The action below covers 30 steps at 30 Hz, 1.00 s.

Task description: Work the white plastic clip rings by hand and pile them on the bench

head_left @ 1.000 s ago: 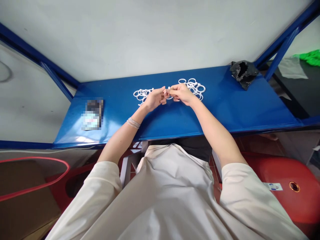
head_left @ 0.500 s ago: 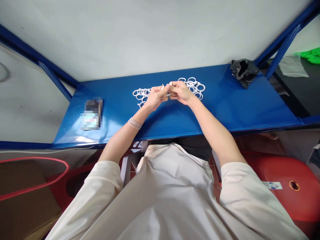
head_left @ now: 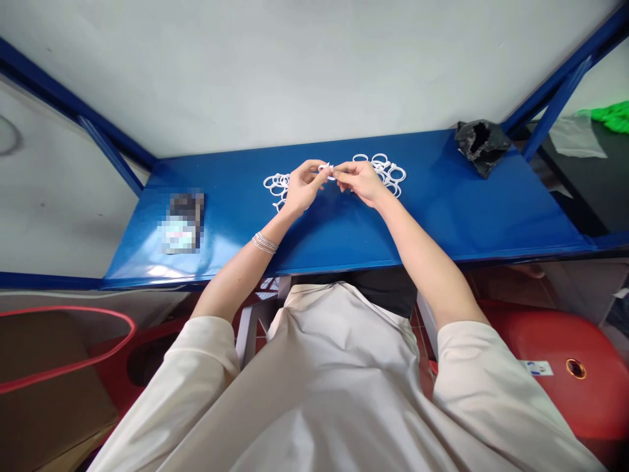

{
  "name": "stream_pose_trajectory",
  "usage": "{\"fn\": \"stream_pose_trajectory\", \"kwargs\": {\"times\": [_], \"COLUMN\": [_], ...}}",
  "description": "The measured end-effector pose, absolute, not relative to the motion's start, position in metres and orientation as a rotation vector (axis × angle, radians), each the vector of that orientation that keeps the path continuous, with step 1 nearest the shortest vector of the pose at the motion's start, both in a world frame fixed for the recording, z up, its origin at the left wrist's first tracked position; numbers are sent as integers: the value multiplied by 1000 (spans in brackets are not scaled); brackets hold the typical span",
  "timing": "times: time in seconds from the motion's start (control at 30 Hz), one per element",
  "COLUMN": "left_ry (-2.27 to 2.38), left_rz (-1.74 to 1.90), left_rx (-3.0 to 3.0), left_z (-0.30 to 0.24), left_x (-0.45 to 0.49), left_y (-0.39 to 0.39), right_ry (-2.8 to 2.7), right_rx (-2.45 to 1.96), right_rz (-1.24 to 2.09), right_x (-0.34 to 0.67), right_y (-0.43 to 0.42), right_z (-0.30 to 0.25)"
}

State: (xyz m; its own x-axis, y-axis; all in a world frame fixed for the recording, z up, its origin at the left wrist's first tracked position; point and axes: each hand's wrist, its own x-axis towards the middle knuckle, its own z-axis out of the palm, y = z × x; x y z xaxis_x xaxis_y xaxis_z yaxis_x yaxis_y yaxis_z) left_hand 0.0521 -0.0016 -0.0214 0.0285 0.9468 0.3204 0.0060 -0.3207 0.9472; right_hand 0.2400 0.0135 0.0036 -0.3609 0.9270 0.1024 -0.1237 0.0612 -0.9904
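My left hand [head_left: 304, 187] and my right hand [head_left: 360, 182] hover over the blue metal shelf top [head_left: 432, 210]. Their fingertips meet on a small white plastic ring [head_left: 327, 169], which is partly hidden by the fingers. Under my left hand lies a heap of similar white rings [head_left: 276, 187]. A second heap of white rings [head_left: 386, 172] sits under and beyond my right hand, and the fingers cover part of each heap. Several thin silver bangles [head_left: 265, 243] circle my left wrist.
A pixelated flat object [head_left: 181, 223] lies at the shelf's left, and a crumpled black plastic bag [head_left: 481, 147] sits at the back right. Blue uprights frame a white wall behind. Below the front edge are a red container [head_left: 555, 360] and a brown cardboard box [head_left: 49, 387].
My left hand has turned and drawn slightly back from my right. The small ring now shows more clearly between the fingertips. The heaps look unchanged.
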Motion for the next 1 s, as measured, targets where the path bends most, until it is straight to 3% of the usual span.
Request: {"fn": "stream_pose_trajectory", "kwargs": {"times": [1.0], "left_ry": [1152], "left_rz": [1406], "left_rx": [1288], "left_z": [0], "left_x": [59], "left_y": [-17], "right_ry": [-1691], "right_rx": [-996], "right_rz": [1257], "right_x": [244], "right_y": [13], "right_z": [-3]}}
